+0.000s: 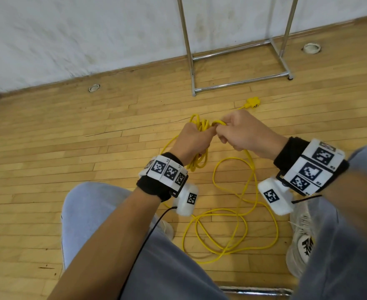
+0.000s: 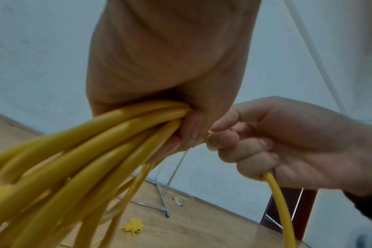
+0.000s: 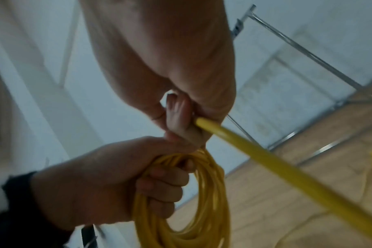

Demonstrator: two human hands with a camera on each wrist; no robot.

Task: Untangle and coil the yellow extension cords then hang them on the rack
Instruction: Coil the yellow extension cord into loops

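From the head camera, the left hand [image 1: 192, 141] is wrapped around a bundle of coiled loops [image 1: 198, 144] of yellow extension cord, and the right hand [image 1: 241, 133], touching it, pinches 1 strand of the same cord. Slack cord [image 1: 232, 215] sprawls in loose loops over the wooden floor [image 1: 70, 131] between the person's shoes. A yellow socket end [image 1: 253, 102] lies near the foot of the chrome rack [image 1: 236, 82] (nothing hangs on the part in view).

The left wrist camera shows fingers [image 2: 191, 129] curled over several thick loops [image 2: 117, 130].

The right wrist camera shows fingers [image 3: 178, 115] closed on a single strand [image 3: 265, 156], with the coil [image 3: 208, 193] hanging from the other fist.
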